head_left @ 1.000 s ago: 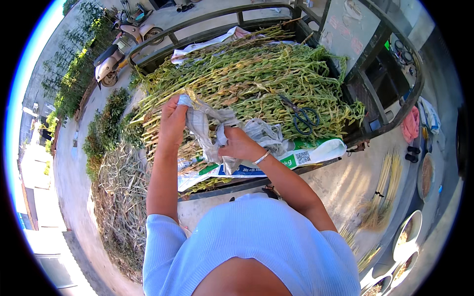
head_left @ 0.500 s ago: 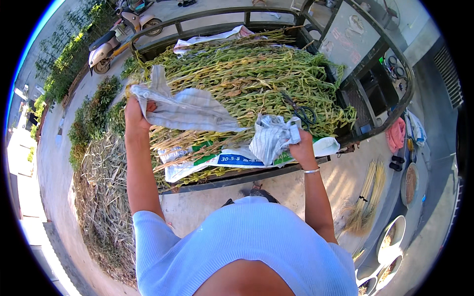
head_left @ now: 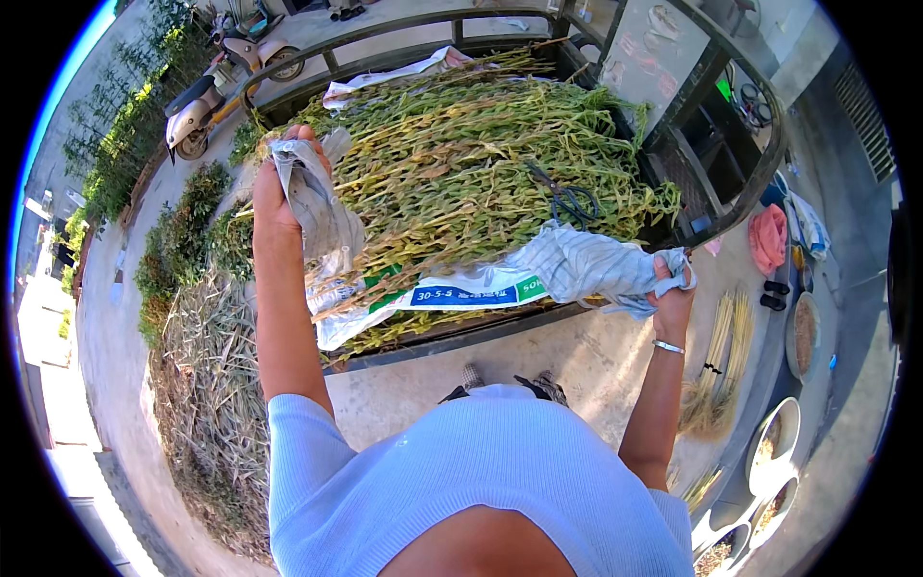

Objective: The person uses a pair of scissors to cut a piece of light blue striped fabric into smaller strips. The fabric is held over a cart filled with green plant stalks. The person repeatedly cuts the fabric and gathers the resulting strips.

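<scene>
My left hand [head_left: 274, 192] is raised at the left and grips the end of a grey-white woven sack [head_left: 322, 207], which hangs crumpled down from it. My right hand [head_left: 671, 293], with a bracelet at the wrist, grips a second striped grey cloth or sack [head_left: 586, 267] at the right. Both hands are spread wide apart in front of a metal cart [head_left: 500, 322] piled with green and yellow plant stalks [head_left: 471, 163]. A white printed sack [head_left: 442, 293] lines the cart's near edge. Dark scissors [head_left: 567, 200] lie on the stalks.
A scooter [head_left: 216, 87] stands at the back left beside shrubs [head_left: 178, 240]. Dry straw [head_left: 207, 404] is heaped on the ground at left. Bundled stalks [head_left: 716, 375], several bowls [head_left: 769, 452], a pink cloth [head_left: 767, 238] and sandals [head_left: 774, 293] lie at right.
My hands, close together a second ago, have drawn far apart. The left one has lifted with its sack, now crumpled; the right one has moved right with the striped cloth.
</scene>
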{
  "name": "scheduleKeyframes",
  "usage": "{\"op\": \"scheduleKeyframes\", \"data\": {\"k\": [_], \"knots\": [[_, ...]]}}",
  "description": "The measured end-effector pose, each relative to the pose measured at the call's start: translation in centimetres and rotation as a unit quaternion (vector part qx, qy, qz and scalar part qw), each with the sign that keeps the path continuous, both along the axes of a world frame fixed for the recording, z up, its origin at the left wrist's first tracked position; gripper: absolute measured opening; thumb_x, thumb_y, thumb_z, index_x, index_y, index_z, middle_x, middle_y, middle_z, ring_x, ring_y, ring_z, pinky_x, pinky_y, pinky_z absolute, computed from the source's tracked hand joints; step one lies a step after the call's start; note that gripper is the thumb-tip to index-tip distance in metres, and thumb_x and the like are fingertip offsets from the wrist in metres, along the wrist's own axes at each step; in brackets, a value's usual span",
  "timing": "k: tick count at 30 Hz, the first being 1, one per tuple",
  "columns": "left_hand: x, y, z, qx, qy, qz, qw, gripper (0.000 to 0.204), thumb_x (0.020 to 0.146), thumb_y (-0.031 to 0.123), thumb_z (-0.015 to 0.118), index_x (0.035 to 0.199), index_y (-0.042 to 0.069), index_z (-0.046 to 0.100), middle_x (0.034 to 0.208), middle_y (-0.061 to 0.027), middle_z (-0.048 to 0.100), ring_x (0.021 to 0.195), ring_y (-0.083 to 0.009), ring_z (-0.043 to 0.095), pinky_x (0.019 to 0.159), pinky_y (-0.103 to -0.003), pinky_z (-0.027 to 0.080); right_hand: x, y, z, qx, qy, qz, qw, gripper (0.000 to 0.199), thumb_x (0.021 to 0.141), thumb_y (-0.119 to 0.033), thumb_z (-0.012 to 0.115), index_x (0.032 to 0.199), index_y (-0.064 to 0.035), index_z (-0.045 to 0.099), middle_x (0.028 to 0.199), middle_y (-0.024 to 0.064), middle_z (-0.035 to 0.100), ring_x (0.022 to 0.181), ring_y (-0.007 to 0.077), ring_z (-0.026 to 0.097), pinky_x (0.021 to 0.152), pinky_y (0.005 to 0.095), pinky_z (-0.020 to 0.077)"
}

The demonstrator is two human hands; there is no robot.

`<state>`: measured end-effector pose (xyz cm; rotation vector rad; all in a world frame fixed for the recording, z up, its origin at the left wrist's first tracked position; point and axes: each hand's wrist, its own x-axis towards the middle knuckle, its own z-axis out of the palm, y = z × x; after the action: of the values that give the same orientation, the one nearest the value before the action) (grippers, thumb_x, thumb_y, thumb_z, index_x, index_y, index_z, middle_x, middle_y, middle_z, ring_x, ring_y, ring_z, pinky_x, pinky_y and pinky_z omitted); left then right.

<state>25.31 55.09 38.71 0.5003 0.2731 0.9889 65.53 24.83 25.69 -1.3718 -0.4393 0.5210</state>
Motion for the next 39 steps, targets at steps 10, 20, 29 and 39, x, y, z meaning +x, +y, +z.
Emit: {"op": "scheduleKeyframes", "data": {"k": [10, 20, 29, 39], "knots": [[18.4, -7.1, 4.0, 0.117, 0.068, 0.003, 0.991, 0.034, 0.096, 0.022, 0.031, 0.122, 0.005, 0.046, 0.121, -0.0141, 0.053, 0.092, -0.0238, 0.06, 0.077, -0.041, 0.052, 9.5, 0.4, 0.9, 0.03, 0.026, 0.121, 0.992, 0.036, 0.078, -0.019, 0.07, 0.109, -0.0042, 0.058, 0.065, -0.0064, 0.048, 0.045, 0.0017, 0.034, 0.04, 0.0188, 0.025], [36.8, -12.7, 6.6, 0.316, -0.148, -0.302, 0.887, 0.057, 0.087, 0.032, 0.051, 0.135, 0.005, 0.035, 0.132, -0.0179, 0.042, 0.058, -0.0106, 0.04, 0.05, -0.022, 0.037, 25.0, -14.5, -2.2, 0.223, 0.287, 0.079, 0.928, 0.024, 0.083, -0.022, 0.064, 0.1, -0.0059, 0.058, 0.055, -0.0085, 0.027, 0.042, 0.0022, 0.024, 0.037, 0.0192, 0.0194], [49.0, -14.8, 8.0, 0.317, -0.159, -0.345, 0.869, 0.072, 0.077, 0.03, 0.067, 0.136, 0.006, 0.035, 0.124, -0.0149, 0.047, 0.054, -0.0087, 0.043, 0.048, -0.021, 0.036, 32.0, -15.7, -0.1, 0.302, 0.324, 0.042, 0.895, 0.015, 0.084, -0.015, 0.063, 0.096, -0.0064, 0.06, 0.053, -0.0089, 0.027, 0.042, 0.0029, 0.023, 0.038, 0.0193, 0.0194], [59.1, -10.8, 5.9, 0.282, -0.253, -0.426, 0.822, 0.068, 0.082, 0.046, 0.058, 0.135, 0.009, 0.038, 0.12, -0.0155, 0.048, 0.055, -0.0099, 0.041, 0.051, -0.02, 0.037, 43.0, -18.0, 6.2, 0.325, 0.113, -0.134, 0.929, 0.018, 0.087, -0.015, 0.059, 0.101, -0.0036, 0.057, 0.056, -0.0073, 0.029, 0.042, 0.0023, 0.023, 0.037, 0.0188, 0.0211]]}}
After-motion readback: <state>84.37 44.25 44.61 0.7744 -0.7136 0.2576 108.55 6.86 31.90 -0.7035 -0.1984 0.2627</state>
